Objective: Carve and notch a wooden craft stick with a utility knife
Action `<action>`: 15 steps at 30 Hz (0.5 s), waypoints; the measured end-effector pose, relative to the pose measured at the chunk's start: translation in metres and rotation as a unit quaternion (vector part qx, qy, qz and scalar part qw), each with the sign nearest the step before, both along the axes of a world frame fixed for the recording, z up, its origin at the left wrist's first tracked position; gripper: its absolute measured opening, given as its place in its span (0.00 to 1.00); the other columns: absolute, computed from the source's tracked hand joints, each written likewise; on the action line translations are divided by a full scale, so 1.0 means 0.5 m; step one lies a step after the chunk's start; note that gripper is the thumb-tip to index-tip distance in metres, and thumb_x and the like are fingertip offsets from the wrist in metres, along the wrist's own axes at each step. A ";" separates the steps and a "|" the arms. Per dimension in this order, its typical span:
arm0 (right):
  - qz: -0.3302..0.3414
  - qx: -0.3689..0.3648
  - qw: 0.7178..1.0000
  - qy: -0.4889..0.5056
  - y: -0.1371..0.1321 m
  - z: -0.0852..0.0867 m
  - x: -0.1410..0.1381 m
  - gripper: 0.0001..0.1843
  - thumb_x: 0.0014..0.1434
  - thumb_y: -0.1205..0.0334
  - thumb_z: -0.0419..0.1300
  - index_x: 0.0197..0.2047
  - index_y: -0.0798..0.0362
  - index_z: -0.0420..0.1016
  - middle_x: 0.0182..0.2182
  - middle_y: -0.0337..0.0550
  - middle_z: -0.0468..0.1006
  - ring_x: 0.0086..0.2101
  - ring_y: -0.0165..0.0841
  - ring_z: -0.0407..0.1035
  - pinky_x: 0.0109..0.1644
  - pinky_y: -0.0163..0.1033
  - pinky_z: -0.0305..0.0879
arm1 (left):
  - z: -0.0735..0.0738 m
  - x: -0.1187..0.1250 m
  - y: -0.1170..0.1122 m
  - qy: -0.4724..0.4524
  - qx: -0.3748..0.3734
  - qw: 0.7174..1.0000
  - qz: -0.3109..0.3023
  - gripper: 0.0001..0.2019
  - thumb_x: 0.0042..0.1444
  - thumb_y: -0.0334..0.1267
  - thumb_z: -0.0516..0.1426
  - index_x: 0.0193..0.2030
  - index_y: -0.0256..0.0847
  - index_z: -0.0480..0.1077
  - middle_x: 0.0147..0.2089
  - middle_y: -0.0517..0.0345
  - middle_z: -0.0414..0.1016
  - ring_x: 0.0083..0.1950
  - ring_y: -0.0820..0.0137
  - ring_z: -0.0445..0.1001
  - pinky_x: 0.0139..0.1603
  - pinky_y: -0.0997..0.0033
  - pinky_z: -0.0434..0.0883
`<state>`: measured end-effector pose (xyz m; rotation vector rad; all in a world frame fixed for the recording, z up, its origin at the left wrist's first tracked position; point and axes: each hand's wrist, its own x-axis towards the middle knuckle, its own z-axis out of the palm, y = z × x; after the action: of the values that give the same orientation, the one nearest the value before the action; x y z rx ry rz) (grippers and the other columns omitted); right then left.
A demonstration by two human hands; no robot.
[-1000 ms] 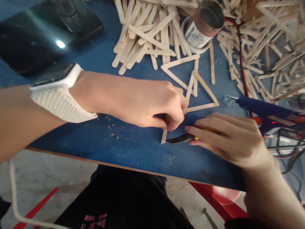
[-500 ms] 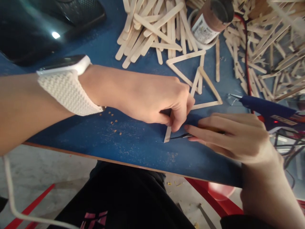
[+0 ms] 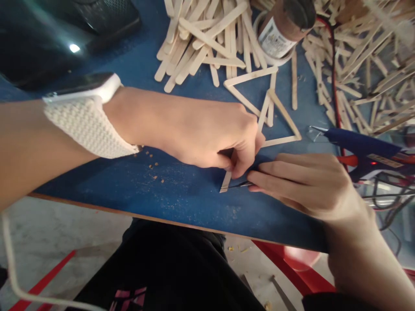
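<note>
My left hand [image 3: 235,140], with a watch [image 3: 87,93] on its wrist, is closed and presses a wooden craft stick [image 3: 225,182] onto the blue table. The stick's near end sticks out below my fingers and is cut at a slant. My right hand [image 3: 301,183] is closed around a craft knife [image 3: 244,184], with its handle hidden under the fingers. Its thin dark blade lies across the stick near that end. Just beyond my hands, joined sticks form two triangular frames [image 3: 282,114], one partly covered by my left hand.
Loose craft sticks [image 3: 201,41] are piled at the back, with more at the far right. A brown jar [image 3: 283,30] stands in a round holder among them. A blue glue gun [image 3: 363,147] with cables lies right. A black device [image 3: 42,39] sits back left. The table edge [image 3: 136,214] runs nearest me.
My right hand and the knife have moved slightly left. My left hand stays on the stick, and the view has shifted a little.
</note>
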<state>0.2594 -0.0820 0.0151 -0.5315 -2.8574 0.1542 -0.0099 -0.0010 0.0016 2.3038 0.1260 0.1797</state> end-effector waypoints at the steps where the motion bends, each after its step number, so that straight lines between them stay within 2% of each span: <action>1: -0.005 0.004 1.000 -0.003 -0.003 0.001 -0.002 0.12 0.69 0.65 0.70 0.53 0.55 0.77 0.35 0.39 0.83 0.31 0.33 0.74 0.31 0.42 0.67 | 0.004 0.001 -0.001 0.001 -0.002 1.000 0.000 0.15 0.69 0.24 0.61 0.42 0.47 0.87 0.48 0.63 0.84 0.58 0.66 0.78 0.58 0.70 0.73; 6: -0.056 -0.014 0.998 -0.013 -0.015 0.009 0.015 0.09 0.74 0.62 0.64 0.56 0.49 0.76 0.36 0.36 0.83 0.33 0.33 0.78 0.33 0.42 0.70 | 0.011 0.004 -0.004 0.020 -0.009 1.000 0.005 0.15 0.69 0.23 0.61 0.42 0.46 0.87 0.49 0.64 0.85 0.59 0.67 0.78 0.58 0.71 0.74; 8: -0.063 -0.016 0.998 -0.006 -0.017 0.008 0.023 0.10 0.73 0.62 0.65 0.56 0.47 0.76 0.36 0.35 0.83 0.34 0.34 0.79 0.33 0.42 0.70 | 0.012 0.003 -0.004 0.027 -0.011 1.000 0.006 0.15 0.68 0.23 0.62 0.42 0.47 0.87 0.49 0.63 0.85 0.58 0.67 0.78 0.57 0.70 0.74; 15: -0.022 0.008 1.000 0.007 -0.013 0.005 -0.002 0.10 0.70 0.65 0.69 0.53 0.55 0.78 0.34 0.38 0.84 0.29 0.33 0.76 0.29 0.43 0.66 | 0.011 0.002 -0.004 0.018 0.000 1.000 -0.004 0.16 0.68 0.22 0.60 0.43 0.47 0.88 0.49 0.63 0.85 0.57 0.68 0.79 0.57 0.70 0.74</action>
<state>0.2583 -0.0884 0.0178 -0.5867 -2.8281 0.1270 -0.0090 -0.0029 0.0073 2.3086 0.1359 0.1354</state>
